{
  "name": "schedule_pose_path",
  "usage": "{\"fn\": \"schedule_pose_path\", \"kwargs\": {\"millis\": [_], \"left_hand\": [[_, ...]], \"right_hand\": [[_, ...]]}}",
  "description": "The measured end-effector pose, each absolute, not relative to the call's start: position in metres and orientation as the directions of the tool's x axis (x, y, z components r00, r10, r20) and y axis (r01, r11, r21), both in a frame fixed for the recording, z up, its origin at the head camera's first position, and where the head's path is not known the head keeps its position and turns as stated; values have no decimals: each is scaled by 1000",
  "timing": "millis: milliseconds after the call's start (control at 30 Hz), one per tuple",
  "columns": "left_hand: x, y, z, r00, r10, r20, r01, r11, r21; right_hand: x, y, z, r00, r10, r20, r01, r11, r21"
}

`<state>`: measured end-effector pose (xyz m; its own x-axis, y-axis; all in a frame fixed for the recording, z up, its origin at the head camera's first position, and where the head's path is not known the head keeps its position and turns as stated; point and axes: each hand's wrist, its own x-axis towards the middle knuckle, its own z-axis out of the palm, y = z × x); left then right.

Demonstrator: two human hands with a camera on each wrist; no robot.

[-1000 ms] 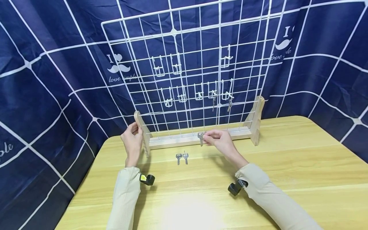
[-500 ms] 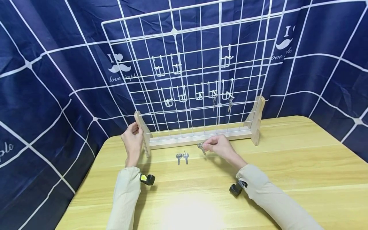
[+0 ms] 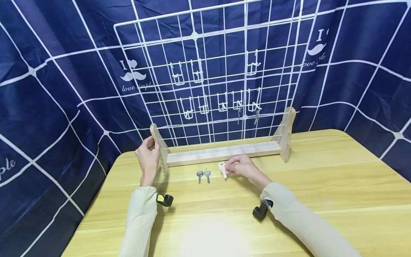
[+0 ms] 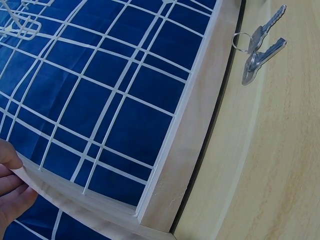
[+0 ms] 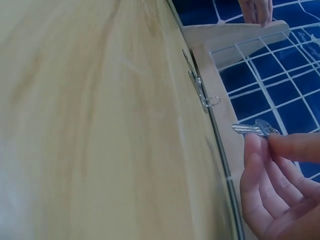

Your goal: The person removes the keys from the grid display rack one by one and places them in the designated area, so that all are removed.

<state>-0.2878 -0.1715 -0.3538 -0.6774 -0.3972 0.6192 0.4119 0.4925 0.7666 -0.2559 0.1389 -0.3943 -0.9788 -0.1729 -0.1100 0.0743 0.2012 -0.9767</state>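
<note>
My right hand (image 3: 243,167) pinches a silver key (image 5: 250,128) between thumb and fingers, in front of the rack's wooden base (image 3: 221,154). In the head view this key looks bright with glare. My left hand (image 3: 148,156) grips the top of the rack's left wooden upright (image 3: 162,148). In the left wrist view, thumb and fingers (image 4: 15,200) lie on either side of that upright. Two more keys (image 3: 203,176), joined by a ring (image 4: 242,42), lie on the table left of my right hand.
A white wire grid (image 3: 212,53) stands in the wooden base, bearing several white hooks (image 3: 222,106). Keys (image 3: 257,116) hang from two lower hooks at the right. A dark blue curtain (image 3: 48,125) surrounds the wooden table (image 3: 308,185).
My right hand has moved slightly down toward the front with the key, which has turned and now catches the light. My left hand and the keys on the table stay put.
</note>
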Motion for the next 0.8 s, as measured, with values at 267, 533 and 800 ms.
{"fn": "schedule_pose_path", "kwargs": {"millis": [267,533,800], "left_hand": [[-287,-170,-353,-671,-395,627,424,489,762],[-287,-171,-354,-666,-396,632,425,495,758],[-287,-171,-353,-681,-394,618,414,489,768]], "right_hand": [[-262,134,-401,-959,-168,-227,196,180,-964],[-267,129,-405,-948,-155,-278,243,211,-947],[-270,126,-407,-942,-168,-289,254,202,-946]]}}
